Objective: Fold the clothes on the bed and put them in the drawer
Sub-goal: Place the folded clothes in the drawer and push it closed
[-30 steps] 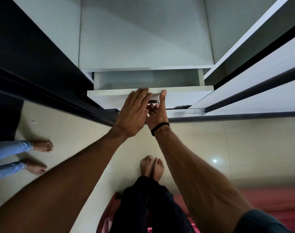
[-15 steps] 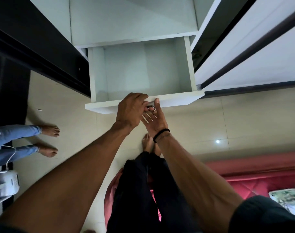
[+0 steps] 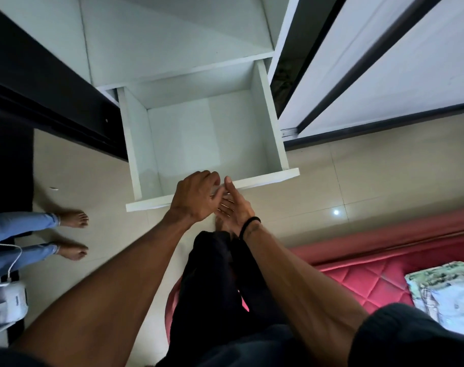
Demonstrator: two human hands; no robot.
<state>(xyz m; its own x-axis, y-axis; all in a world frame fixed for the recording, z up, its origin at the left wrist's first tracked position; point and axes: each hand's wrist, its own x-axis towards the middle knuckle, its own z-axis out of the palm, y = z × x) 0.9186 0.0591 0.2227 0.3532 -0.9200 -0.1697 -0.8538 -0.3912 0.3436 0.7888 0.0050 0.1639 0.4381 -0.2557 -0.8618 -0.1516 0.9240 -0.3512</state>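
While the drawer [image 3: 207, 136] stands pulled well out of the white wardrobe [image 3: 172, 35], both hands sit at the middle of its front panel. Left hand [image 3: 196, 198]: knuckles up, fingers curled over the panel's top edge. Right hand [image 3: 232, 207]: palm up beneath it, thumb raised against the panel; fingers appear to hook a handle, but the left hand covers that spot, so the grip cannot be confirmed. Drawer interior shows bare white walls and base.

Clothes [image 3: 445, 295]: a pale stack with a printed green-and-white piece on top, lying on the red quilted bed [image 3: 371, 276] at lower right, well apart from the drawer. Judgement: soft, light fabric, limp when lifted from one edge; a stack will slump or shed layers. Best taken flat, one hand under the pile and one on top, or gripped at both sides.

Surroundings: dark sliding door [image 3: 27, 83] left of the drawer, white sliding door [image 3: 384, 62] right of it. A second person's bare feet and jeans [image 3: 22, 229] stand on the tiled floor [image 3: 371, 181] at left, beside a small white appliance with cord [image 3: 11, 300]. Judgement: the wearer's own legs and the bed edge crowd the path between bed and drawer.
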